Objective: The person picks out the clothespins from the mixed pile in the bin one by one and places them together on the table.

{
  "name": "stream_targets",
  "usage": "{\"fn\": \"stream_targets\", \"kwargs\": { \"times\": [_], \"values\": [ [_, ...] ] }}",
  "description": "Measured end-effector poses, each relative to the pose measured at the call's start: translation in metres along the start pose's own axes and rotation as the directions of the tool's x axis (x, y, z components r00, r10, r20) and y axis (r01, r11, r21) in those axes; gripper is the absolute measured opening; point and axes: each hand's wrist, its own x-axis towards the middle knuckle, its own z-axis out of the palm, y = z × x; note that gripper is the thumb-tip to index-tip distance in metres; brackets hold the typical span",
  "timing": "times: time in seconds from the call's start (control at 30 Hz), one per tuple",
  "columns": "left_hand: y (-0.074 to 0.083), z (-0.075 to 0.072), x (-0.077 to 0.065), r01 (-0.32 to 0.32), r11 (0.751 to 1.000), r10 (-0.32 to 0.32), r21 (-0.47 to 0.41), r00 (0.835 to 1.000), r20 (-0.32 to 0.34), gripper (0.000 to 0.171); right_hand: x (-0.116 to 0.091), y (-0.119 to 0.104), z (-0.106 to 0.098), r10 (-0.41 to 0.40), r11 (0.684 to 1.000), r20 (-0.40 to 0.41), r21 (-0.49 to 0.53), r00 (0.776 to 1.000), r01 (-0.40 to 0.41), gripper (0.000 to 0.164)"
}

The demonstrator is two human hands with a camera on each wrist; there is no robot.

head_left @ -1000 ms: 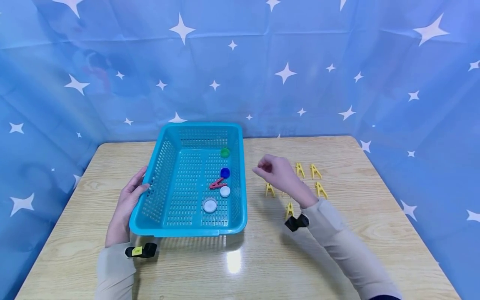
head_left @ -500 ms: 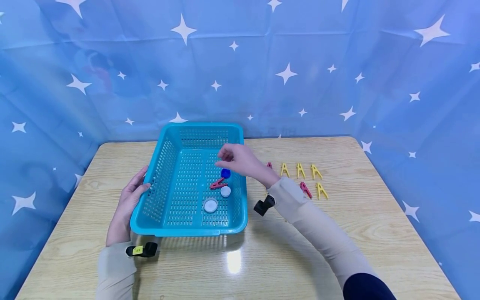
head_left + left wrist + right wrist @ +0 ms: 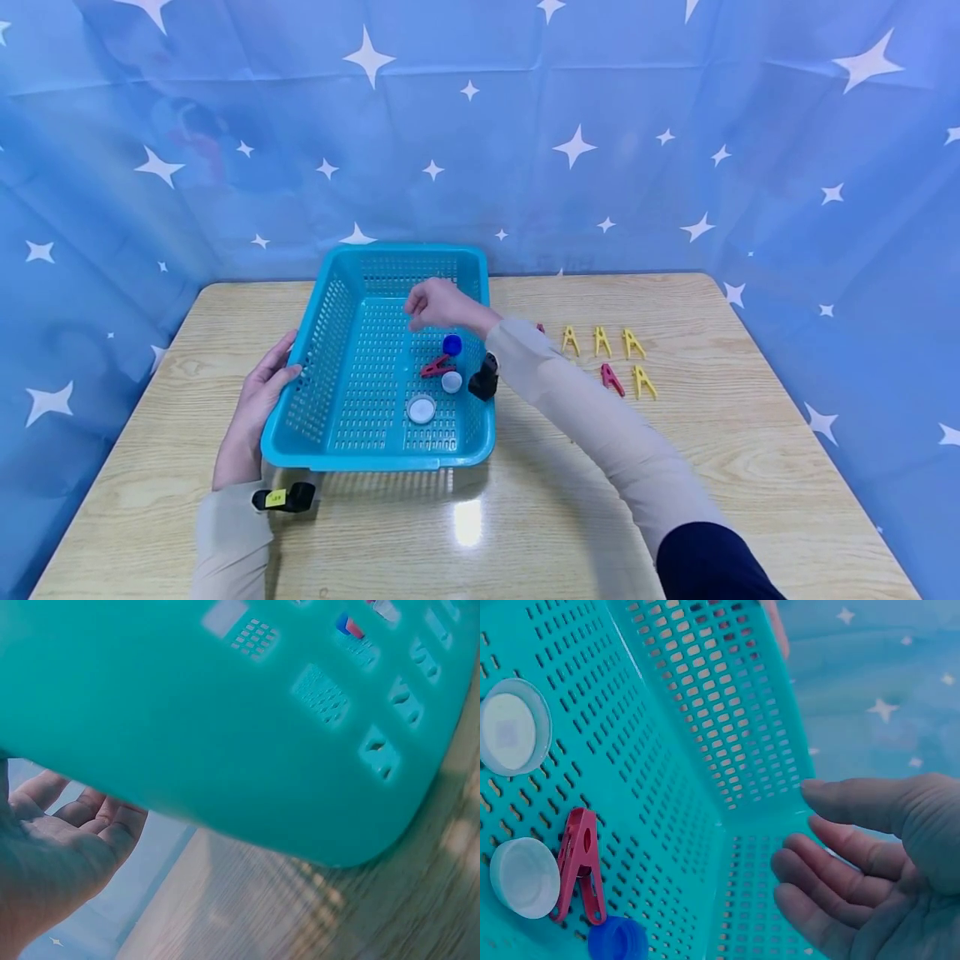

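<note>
My left hand [image 3: 258, 396] grips the left rim of a turquoise basket [image 3: 378, 463], its thumb over the rim. My right hand [image 3: 442, 303] hovers inside the basket towards its far side; its fingers [image 3: 840, 862] are loosely bent, with nothing visible between them and the thumb. On the basket floor lie a blue bottle cap [image 3: 452, 345], a red clothespin [image 3: 435, 367], a small white cap [image 3: 452, 382] and a larger white cap [image 3: 422, 409]. The green cap from the earlier frame is hidden from view.
To the right of the basket, several yellow clothespins [image 3: 602, 342] and a red clothespin [image 3: 612, 379] lie on the wooden table [image 3: 712, 400]. Another red one [image 3: 540, 328] is mostly hidden by the right sleeve. A starry blue curtain [image 3: 525, 167] hangs behind.
My right hand has moved left from above the clothespins, across the basket's right rim and into it, covering the green cap's spot. The left hand and the basket have stayed put.
</note>
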Motion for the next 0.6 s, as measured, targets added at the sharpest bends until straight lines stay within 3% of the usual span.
{"fn": "stream_targets", "kwargs": {
  "times": [0.1, 0.27, 0.43, 0.6],
  "values": [
    [0.000, 0.000, 0.000, -0.007, 1.000, 0.007, 0.005, 1.000, -0.001, 0.057, 0.007, 0.000, 0.003, 0.018, 0.999, 0.049, -0.033, 0.999, -0.017, 0.018],
    [-0.002, 0.000, 0.001, -0.021, 0.999, 0.022, 0.044, 1.000, -0.009, 0.055, 0.013, 0.002, 0.013, 0.039, 0.987, 0.199, -0.162, 0.979, -0.007, 0.003],
    [-0.002, -0.001, 0.002, -0.021, 0.998, 0.022, 0.053, 1.000, -0.013, 0.054, 0.018, 0.003, 0.024, 0.080, 0.970, 0.248, -0.243, 0.965, -0.018, 0.002],
    [-0.003, 0.000, 0.001, -0.026, 0.999, 0.026, 0.039, 1.000, -0.009, 0.055, 0.020, 0.003, 0.031, 0.185, 0.947, 0.330, -0.313, 0.926, -0.078, 0.003]
  ]
}}
